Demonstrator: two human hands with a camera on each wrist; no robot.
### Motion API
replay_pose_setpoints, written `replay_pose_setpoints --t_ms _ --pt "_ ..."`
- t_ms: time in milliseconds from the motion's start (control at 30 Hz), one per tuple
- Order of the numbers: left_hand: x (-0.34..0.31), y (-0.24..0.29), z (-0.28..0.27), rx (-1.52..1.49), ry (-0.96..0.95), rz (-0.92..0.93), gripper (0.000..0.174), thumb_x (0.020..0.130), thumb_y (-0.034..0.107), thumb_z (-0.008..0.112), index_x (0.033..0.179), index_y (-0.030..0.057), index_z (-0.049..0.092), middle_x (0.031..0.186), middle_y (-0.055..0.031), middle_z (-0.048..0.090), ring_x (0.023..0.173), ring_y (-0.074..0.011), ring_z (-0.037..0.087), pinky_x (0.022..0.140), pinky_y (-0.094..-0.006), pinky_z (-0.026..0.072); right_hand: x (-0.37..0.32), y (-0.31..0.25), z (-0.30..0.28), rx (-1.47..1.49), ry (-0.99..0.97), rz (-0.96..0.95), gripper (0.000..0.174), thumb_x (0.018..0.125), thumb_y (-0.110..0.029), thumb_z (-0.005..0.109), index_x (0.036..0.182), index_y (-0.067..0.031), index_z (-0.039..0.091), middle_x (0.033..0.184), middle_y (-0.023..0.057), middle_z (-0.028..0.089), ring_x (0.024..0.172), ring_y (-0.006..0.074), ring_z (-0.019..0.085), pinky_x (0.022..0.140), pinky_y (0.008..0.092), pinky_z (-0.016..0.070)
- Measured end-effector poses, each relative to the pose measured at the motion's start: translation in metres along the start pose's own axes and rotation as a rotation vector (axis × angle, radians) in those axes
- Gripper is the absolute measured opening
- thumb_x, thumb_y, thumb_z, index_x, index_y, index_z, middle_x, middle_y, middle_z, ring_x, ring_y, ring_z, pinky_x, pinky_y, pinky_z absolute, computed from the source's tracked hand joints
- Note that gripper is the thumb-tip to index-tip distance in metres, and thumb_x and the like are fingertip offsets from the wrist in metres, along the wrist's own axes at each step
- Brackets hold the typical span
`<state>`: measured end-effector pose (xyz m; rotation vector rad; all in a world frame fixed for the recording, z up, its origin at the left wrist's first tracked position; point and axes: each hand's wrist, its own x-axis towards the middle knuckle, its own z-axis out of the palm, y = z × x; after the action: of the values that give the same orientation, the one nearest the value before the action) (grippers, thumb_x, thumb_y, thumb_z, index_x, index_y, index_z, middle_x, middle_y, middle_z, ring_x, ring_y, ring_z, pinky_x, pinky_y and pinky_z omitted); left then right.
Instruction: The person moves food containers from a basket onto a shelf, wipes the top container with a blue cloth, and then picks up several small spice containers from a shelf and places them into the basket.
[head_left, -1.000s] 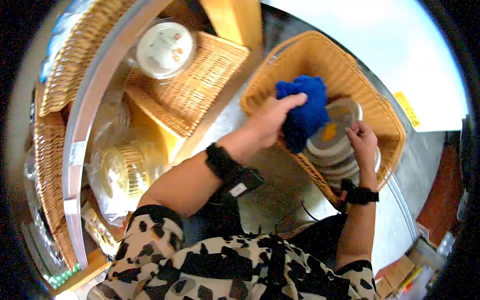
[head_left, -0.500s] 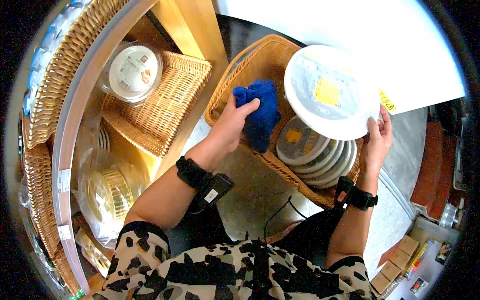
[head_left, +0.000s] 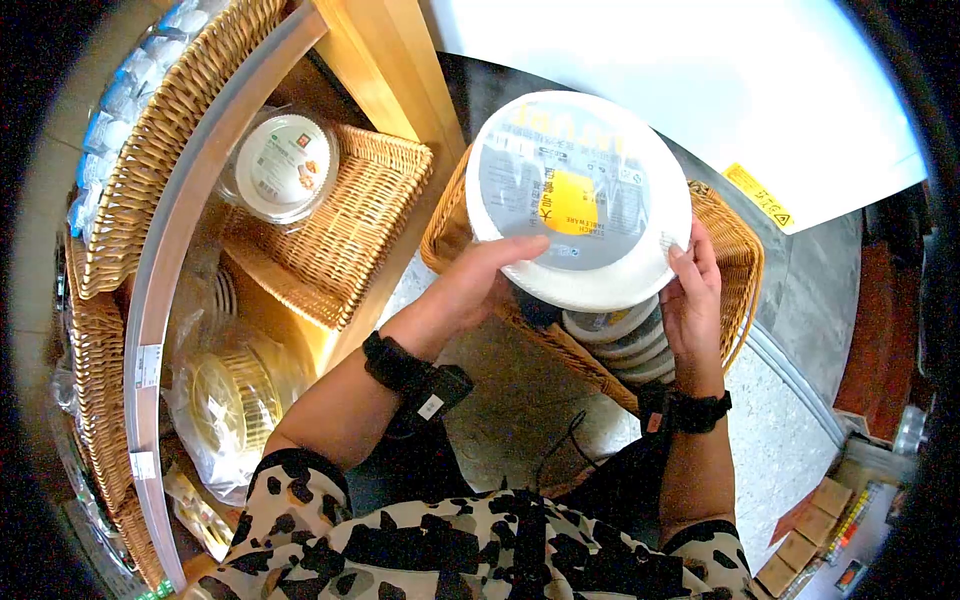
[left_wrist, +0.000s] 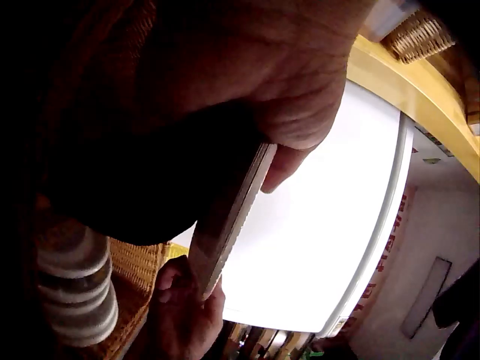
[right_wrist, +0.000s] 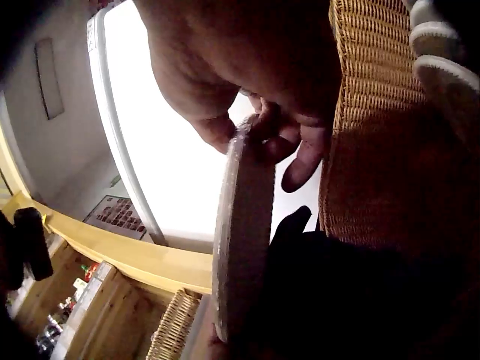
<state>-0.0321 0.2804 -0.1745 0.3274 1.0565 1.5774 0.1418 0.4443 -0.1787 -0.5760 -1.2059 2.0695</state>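
Over the wicker basket, both hands hold a round, film-wrapped pack of white disposable plates (head_left: 575, 200) with a grey and yellow label. My left hand (head_left: 468, 285) grips its near left edge, thumb on top and fingers underneath. Bunched under that hand is the cloth (left_wrist: 127, 184), blue in the earlier head views and nearly black in the left wrist view. At the near right edge, my right hand (head_left: 694, 300) pinches the pack between thumb and fingers. Several similar plate packs (head_left: 640, 350) lean in a row inside the wicker basket (head_left: 735, 270), partly hidden by the held one.
On the left, a wooden shelf holds a shallow wicker tray (head_left: 375, 220), a wrapped pack of white paper plates (head_left: 285, 165) and a bagged yellowish plastic container (head_left: 235, 395). A large white surface (head_left: 700, 80) with a yellow warning sticker (head_left: 757, 195) lies beyond the basket.
The right hand has lifted a plate pack out of the basket and moved it left. The left hand, holding the blue cloth, has taken the pack's left edge, with the cloth now mostly underneath.
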Motion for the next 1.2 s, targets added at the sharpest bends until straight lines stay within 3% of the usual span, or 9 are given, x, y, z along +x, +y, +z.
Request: replay_pose_setpoints --t_ms 167,267,367,467,633,767,900,933,1200 --pt "-0.004 0.003 -0.001 -0.105 -0.011 0.004 0.045 0.086 0.023 0.057 0.122 -0.0029 0.048 0.117 -0.0126 0.058 0.106 -0.0209 0.056 0.095 -0.0328 0.0412 -0.006 0.000 0.013 0.272 0.139 0.215 0.043 0.097 -0.031 0.040 0.129 -0.0023 0.041 0.127 0.0086 0.049 0.114 0.0194 0.049 0.097 0.0363 0.0407" --pt "-0.010 0.002 0.004 -0.048 -0.052 -0.042 0.044 0.088 0.024 0.055 0.122 -0.0030 0.049 0.117 -0.0125 0.058 0.106 -0.0205 0.056 0.095 -0.0323 0.0415 -0.015 0.052 -0.029 -0.084 0.152 0.251 0.050 0.092 -0.030 0.051 0.132 -0.0035 0.036 0.125 0.0110 0.049 0.112 0.0210 0.051 0.094 0.0358 0.0450" --pt "-0.012 -0.001 0.008 -0.015 -0.109 -0.042 0.043 0.090 0.024 0.053 0.122 -0.0032 0.049 0.118 -0.0128 0.057 0.107 -0.0202 0.055 0.095 -0.0320 0.0416 -0.033 0.068 -0.034 0.077 0.080 0.384 0.054 0.089 -0.028 0.058 0.131 -0.0029 0.035 0.122 0.0117 0.049 0.108 0.0223 0.054 0.089 0.0353 0.0494" --pt "-0.018 0.005 0.014 -0.008 -0.110 -0.032 0.050 0.086 0.029 0.059 0.124 -0.0012 0.049 0.121 -0.0124 0.056 0.109 -0.0220 0.055 0.097 -0.0339 0.0414 -0.042 0.034 0.003 0.008 -0.101 0.397 0.049 0.092 -0.022 0.053 0.132 -0.0002 0.035 0.130 0.0113 0.044 0.115 0.0225 0.047 0.097 0.0316 0.0397" --pt "-0.018 0.015 0.009 0.216 -0.118 0.108 0.052 0.087 0.030 0.060 0.127 0.0005 0.046 0.121 -0.0110 0.056 0.109 -0.0204 0.054 0.096 -0.0332 0.0412 -0.040 0.053 -0.023 -0.457 -0.092 0.193 0.051 0.091 -0.023 0.054 0.132 0.0007 0.036 0.129 0.0124 0.046 0.114 0.0244 0.047 0.098 0.0337 0.0389" --pt "-0.024 0.030 0.004 0.326 -0.096 0.207 0.055 0.086 0.029 0.062 0.129 0.0008 0.043 0.121 -0.0113 0.055 0.108 -0.0192 0.055 0.094 -0.0324 0.0433 -0.040 0.061 -0.034 -0.325 0.063 0.126 0.046 0.092 -0.019 0.052 0.132 -0.0015 0.036 0.124 0.0105 0.048 0.110 0.0198 0.050 0.091 0.0329 0.0437" --pt "-0.033 0.060 -0.010 0.358 -0.009 0.180 0.053 0.087 0.023 0.057 0.128 -0.0048 0.039 0.110 -0.0215 0.058 0.095 -0.0217 0.063 0.074 -0.0318 0.0565 -0.032 0.040 -0.008 -0.403 0.087 0.119 0.044 0.089 -0.013 0.054 0.129 -0.0018 0.041 0.119 0.0083 0.053 0.106 0.0173 0.052 0.089 0.0307 0.0445" --pt "-0.035 0.069 -0.022 0.248 -0.007 0.095 0.053 0.084 0.020 0.064 0.128 -0.0001 0.043 0.114 -0.0110 0.059 0.100 -0.0183 0.060 0.091 -0.0319 0.0464 -0.030 0.031 0.003 -0.437 0.046 0.153 0.043 0.087 -0.009 0.054 0.128 -0.0016 0.043 0.116 0.0077 0.054 0.104 0.0167 0.053 0.089 0.0302 0.0443" --pt "-0.099 0.126 -0.085 0.601 0.454 0.272 0.044 0.085 0.018 0.062 0.121 -0.0020 0.050 0.111 -0.0126 0.061 0.096 -0.0192 0.061 0.088 -0.0310 0.0471 -0.021 0.005 0.030 -0.300 0.007 0.055 0.050 0.078 0.006 0.049 0.127 -0.0011 0.046 0.114 0.0063 0.058 0.096 0.0143 0.057 0.084 0.0259 0.0450"
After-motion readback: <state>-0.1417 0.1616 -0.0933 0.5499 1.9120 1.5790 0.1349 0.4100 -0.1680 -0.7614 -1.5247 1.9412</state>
